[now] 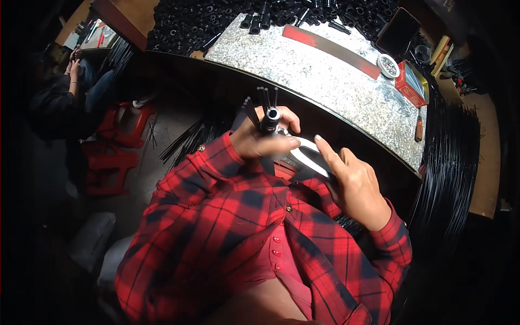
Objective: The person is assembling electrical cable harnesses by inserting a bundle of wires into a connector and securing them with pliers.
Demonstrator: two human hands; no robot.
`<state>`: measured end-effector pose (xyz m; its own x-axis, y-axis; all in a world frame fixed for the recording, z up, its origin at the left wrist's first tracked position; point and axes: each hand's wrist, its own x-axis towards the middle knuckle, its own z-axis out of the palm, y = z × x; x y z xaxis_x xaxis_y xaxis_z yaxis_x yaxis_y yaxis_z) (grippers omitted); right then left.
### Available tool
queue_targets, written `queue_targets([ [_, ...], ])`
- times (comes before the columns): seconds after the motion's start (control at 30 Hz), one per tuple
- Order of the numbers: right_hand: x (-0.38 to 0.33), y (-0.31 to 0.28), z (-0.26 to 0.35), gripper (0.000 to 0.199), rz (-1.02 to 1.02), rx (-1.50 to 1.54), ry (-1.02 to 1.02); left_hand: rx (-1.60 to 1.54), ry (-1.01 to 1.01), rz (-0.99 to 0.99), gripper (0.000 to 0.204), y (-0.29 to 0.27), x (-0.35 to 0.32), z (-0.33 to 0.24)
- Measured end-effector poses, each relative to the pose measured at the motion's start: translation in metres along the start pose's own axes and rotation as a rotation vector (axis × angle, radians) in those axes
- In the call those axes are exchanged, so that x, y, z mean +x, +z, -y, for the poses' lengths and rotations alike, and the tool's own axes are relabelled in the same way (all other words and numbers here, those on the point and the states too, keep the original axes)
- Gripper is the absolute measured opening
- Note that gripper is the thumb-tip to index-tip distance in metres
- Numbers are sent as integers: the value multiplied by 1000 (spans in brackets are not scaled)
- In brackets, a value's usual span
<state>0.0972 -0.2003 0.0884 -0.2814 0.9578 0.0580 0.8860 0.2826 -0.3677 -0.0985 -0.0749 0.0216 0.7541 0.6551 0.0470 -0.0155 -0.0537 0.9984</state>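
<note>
My left hand (264, 140) is closed round a short black tube (270, 122), its round open end with a pale rim facing up. Several thin black rods (251, 111) with small knobbed tips stick up beside the tube from the same hand. From near the left thumb, a white curved loop (311, 164) reaches across to my right hand (355, 179). The right fingers lie along the loop's far end, with the index finger stretched toward the left hand. The right palm side is hidden, and the loop's exact kind does not show.
Ahead is a speckled worktable (336, 92) with heaped black tubular parts (189, 24), a red-and-grey flat bar (330, 51), a round white dish (388, 66), a red box (410, 86) and a screwdriver (418, 127). Black rods (447, 162) hang at right. Red stools (111, 165) and another person (62, 108) are at left.
</note>
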Motion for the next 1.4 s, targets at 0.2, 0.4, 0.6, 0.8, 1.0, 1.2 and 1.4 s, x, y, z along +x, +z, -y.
queue_targets([
  [0.2,20,10,-38,60,-105,310,-70,-418,299,-57,68,-24,12,15],
  [0.4,25,35,-91,60,-253,-345,222,-553,355,-376,94,-63,3,-18],
  [0.6,13,55,-19,50,-340,29,-252,-833,362,-502,89,-91,-5,-21],
  [0.8,-6,109,-24,54,-18,1333,358,-1162,350,-440,84,-70,13,-18],
  [1.0,-2,-26,-24,27,-686,936,-364,-1406,-10,-236,89,19,7,-25],
  [1.2,22,-41,-10,22,-365,676,199,-337,-133,598,68,28,-11,1],
  [1.4,50,48,-17,22,-101,592,25,-63,471,-285,58,0,23,-67],
])
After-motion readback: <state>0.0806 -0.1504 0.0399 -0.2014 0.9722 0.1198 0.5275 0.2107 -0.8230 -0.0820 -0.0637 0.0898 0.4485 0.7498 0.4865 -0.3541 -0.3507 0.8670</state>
